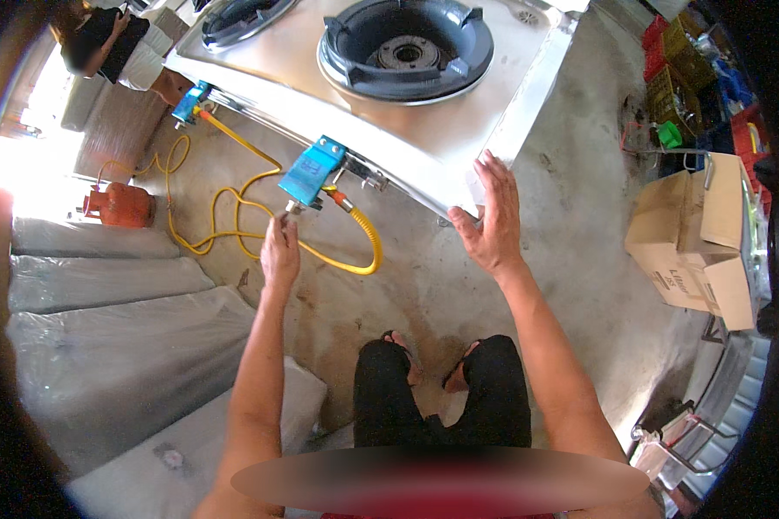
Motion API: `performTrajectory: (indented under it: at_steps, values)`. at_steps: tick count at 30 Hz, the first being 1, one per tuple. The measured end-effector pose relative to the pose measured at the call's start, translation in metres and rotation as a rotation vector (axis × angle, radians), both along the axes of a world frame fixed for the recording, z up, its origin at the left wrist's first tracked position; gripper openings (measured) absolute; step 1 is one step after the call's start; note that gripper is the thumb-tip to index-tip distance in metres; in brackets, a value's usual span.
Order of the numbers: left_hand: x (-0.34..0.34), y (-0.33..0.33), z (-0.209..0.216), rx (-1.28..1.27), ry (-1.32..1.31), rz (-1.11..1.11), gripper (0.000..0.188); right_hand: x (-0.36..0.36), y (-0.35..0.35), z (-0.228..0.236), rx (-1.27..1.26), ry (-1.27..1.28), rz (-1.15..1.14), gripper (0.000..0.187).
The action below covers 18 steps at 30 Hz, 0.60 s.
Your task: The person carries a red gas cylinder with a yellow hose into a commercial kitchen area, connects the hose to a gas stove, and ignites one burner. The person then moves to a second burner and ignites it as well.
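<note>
A stainless steel gas stove (424,130) stands in front of me, with a large black burner ring (407,52) on top. From its front edge hangs a blue valve box (313,169) with a metal knob (293,208) at its lower end. My left hand (280,253) has its fingers closed at that knob. Against the stove's near right corner rests my right hand (493,216), its fingers outstretched and holding nothing. A yellow hose (365,242) loops from an orange fitting beside the blue box. Farther left sits a second blue valve box (192,102).
An orange gas cylinder (123,206) stands at the left, with yellow hose trailing over the floor. Plastic-wrapped blocks (130,337) fill the lower left. On the right are a cardboard box (692,233) and stacked crates (673,95). Another person (117,43) is at the far left.
</note>
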State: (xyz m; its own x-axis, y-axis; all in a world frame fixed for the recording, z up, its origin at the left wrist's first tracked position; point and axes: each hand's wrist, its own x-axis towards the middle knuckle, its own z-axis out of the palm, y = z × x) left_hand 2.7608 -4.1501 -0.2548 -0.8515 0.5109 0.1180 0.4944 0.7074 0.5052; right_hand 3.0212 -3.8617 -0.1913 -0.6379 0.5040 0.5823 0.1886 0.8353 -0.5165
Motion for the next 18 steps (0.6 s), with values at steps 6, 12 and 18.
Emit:
performTrajectory:
  at_steps: [6, 12, 18]
  values:
    - [-0.017, 0.007, -0.015, -0.036, 0.175, -0.135, 0.023, -0.014, 0.002, -0.057, 0.134, 0.252, -0.049, 0.05]
    - [-0.019, 0.012, -0.022, -0.059, 0.404, -0.153, 0.023, -0.033, 0.016, -0.087, 0.252, 0.532, -0.038, 0.048]
    - [-0.022, 0.011, -0.025, 0.029, 0.307, -0.177, 0.024, -0.041, 0.016, -0.102, 0.26, 0.704, -0.033, 0.044]
